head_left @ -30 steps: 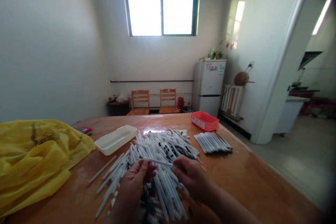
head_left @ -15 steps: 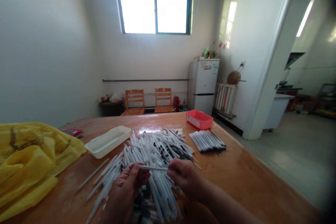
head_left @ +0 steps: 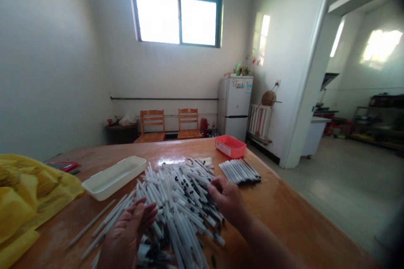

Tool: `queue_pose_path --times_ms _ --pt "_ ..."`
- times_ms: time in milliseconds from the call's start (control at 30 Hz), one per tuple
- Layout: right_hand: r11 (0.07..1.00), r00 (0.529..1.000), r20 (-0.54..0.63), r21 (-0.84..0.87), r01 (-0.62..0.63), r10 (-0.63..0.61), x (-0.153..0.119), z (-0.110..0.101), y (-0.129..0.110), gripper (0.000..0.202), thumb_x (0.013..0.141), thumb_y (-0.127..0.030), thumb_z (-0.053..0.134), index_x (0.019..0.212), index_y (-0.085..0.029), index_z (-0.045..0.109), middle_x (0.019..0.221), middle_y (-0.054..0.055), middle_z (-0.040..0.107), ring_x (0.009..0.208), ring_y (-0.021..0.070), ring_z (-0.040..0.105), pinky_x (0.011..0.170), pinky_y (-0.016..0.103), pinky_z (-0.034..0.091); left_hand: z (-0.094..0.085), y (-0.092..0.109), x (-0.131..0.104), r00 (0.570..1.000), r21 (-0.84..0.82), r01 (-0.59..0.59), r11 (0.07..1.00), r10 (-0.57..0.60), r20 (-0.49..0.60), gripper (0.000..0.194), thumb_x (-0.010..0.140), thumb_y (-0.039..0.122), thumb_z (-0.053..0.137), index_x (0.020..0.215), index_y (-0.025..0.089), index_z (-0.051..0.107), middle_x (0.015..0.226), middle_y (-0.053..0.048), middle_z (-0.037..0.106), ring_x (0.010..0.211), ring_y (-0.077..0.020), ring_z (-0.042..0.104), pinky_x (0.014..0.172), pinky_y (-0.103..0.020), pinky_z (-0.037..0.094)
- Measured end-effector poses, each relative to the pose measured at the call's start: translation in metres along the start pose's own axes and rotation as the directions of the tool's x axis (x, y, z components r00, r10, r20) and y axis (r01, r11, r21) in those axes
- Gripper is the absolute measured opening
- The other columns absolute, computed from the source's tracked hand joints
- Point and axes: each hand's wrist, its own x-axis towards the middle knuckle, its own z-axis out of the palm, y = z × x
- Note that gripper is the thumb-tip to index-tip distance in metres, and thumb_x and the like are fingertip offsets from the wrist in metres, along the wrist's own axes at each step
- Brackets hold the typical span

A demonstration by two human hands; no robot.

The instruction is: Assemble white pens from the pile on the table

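Note:
A large pile of white pens [head_left: 176, 201], many with black ends, is spread over the middle of the wooden table. At its lower left edge is my left hand [head_left: 131, 227], palm turned inward, its fingers loosely bent and nothing visible in them. Over the right side of the pile, my right hand [head_left: 225, 195] has its thumb and fingers pressed together; anything between them is too hidden to make out. A neat row of pens [head_left: 238, 170] with dark ends lies just beyond my right hand.
A white tray [head_left: 115, 176] lies left of the pile, and a red basket [head_left: 232, 147] stands behind the row. Yellow cloth or plastic [head_left: 34, 201] covers the table's left side. Beyond the table [head_left: 284, 218] are two chairs [head_left: 153, 124] and a fridge [head_left: 236, 103].
The pen held between both hands no longer shows there. My hands have moved apart, the right one up and slightly right, the left one leftward. The camera view has shifted right.

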Motion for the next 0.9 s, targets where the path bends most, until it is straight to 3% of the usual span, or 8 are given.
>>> queue_pose_path --times_ms 100,200,300,467,600,767,833,900 --pt "0.943 0.969 -0.184 -0.258 -0.208 0.163 0.014 -0.014 0.026 0.023 0.093 -0.038 0.049 0.087 -0.020 0.061 0.076 0.003 0.067 0.071 0.0173 0.062 0.063 0.026 0.036 -0.003 0.001 0.003 0.999 0.018 -0.016 1.000 0.017 -0.043 0.051 0.067 0.043 0.081 0.109 0.018 0.065 0.094 -0.007 0.076 0.086 -0.0204 0.072 0.076 -0.027 0.059" --pt "0.817 0.926 -0.223 -0.438 -0.375 0.306 0.022 -0.020 0.045 0.024 0.093 -0.039 0.047 0.087 -0.021 0.062 0.079 0.007 0.071 0.075 0.0207 0.065 0.060 0.027 0.034 -0.006 -0.001 0.003 0.998 0.056 -0.056 0.997 0.058 -0.032 0.051 0.068 0.045 0.080 0.109 0.018 0.065 0.092 -0.006 0.076 0.084 -0.0195 0.072 0.076 -0.028 0.059" --pt "0.738 0.897 -0.171 -0.518 -0.433 0.407 0.023 -0.019 0.056 0.028 0.093 -0.041 0.043 0.090 -0.022 0.063 0.085 0.009 0.073 0.079 0.0233 0.068 0.060 0.029 0.035 -0.008 0.000 0.000 0.992 0.116 -0.118 0.986 0.122 -0.032 0.050 0.071 0.047 0.078 0.109 0.017 0.066 0.091 -0.006 0.076 0.083 -0.0192 0.072 0.076 -0.029 0.058" --pt "0.692 0.863 -0.041 -0.579 -0.431 0.503 0.022 -0.015 0.074 0.038 0.090 -0.052 0.041 0.089 -0.022 0.065 0.088 0.013 0.073 0.085 0.0285 0.070 0.064 0.032 0.042 -0.008 0.010 -0.013 0.974 0.169 -0.208 0.963 0.219 -0.051 0.048 0.074 0.049 0.073 0.106 0.015 0.066 0.090 -0.008 0.075 0.081 -0.0190 0.070 0.075 -0.031 0.056" --pt "0.741 0.871 0.030 -0.541 -0.398 0.490 0.025 -0.018 0.091 0.047 0.088 -0.060 0.039 0.095 -0.024 0.068 0.091 0.015 0.074 0.086 0.0308 0.070 0.068 0.036 0.046 -0.016 0.021 -0.031 0.952 0.200 -0.264 0.943 0.289 -0.106 0.044 0.081 0.048 0.067 0.111 0.016 0.063 0.097 -0.009 0.073 0.085 -0.0187 0.068 0.076 -0.031 0.054" --pt "0.805 0.909 0.024 -0.475 -0.356 0.416 0.027 -0.020 0.099 0.053 0.086 -0.063 0.039 0.103 -0.023 0.069 0.091 0.016 0.074 0.084 0.0344 0.070 0.068 0.040 0.048 -0.058 0.040 -0.051 0.906 0.360 -0.332 0.872 0.401 -0.137 0.042 0.087 0.048 0.060 0.117 0.019 0.059 0.110 -0.010 0.070 0.098 -0.0225 0.067 0.088 -0.036 0.052" --pt "0.827 0.924 0.013 -0.450 -0.336 0.383 0.026 -0.021 0.099 0.053 0.086 -0.062 0.040 0.106 -0.023 0.068 0.089 0.017 0.074 0.081 0.0350 0.070 0.067 0.041 0.048 -0.086 0.051 -0.053 0.835 0.476 -0.354 0.805 0.501 -0.227 0.040 0.087 0.048 0.060 0.116 0.020 0.060 0.114 -0.010 0.069 0.104 -0.0240 0.065 0.092 -0.038 0.050" --pt "0.845 0.940 -0.009 -0.435 -0.311 0.341 0.025 -0.021 0.099 0.051 0.087 -0.062 0.040 0.106 -0.023 0.068 0.087 0.016 0.074 0.078 0.0348 0.071 0.065 0.041 0.048 -0.121 0.065 -0.053 0.713 0.637 -0.325 0.699 0.623 -0.320 0.040 0.086 0.048 0.059 0.114 0.021 0.061 0.115 -0.009 0.069 0.106 -0.0258 0.065 0.095 -0.040 0.048"
